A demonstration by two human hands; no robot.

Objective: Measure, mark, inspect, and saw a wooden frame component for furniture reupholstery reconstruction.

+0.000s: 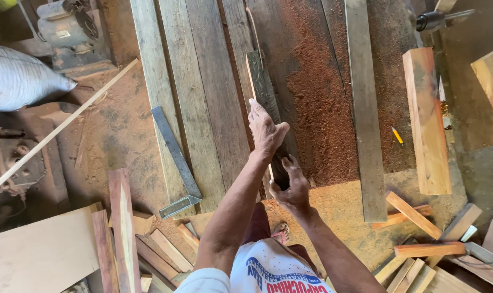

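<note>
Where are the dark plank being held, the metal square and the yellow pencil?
dark plank (pixel 264 89), head view, upper face beyond the hands.
metal square (pixel 173 146), head view, middle of the long blade.
yellow pencil (pixel 397 135), head view, mid-shaft.

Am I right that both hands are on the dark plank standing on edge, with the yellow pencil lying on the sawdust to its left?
Not quite. In the head view both the left hand and right hand are on the dark plank, but the yellow pencil lies to its right, beside the reddish board.
</note>
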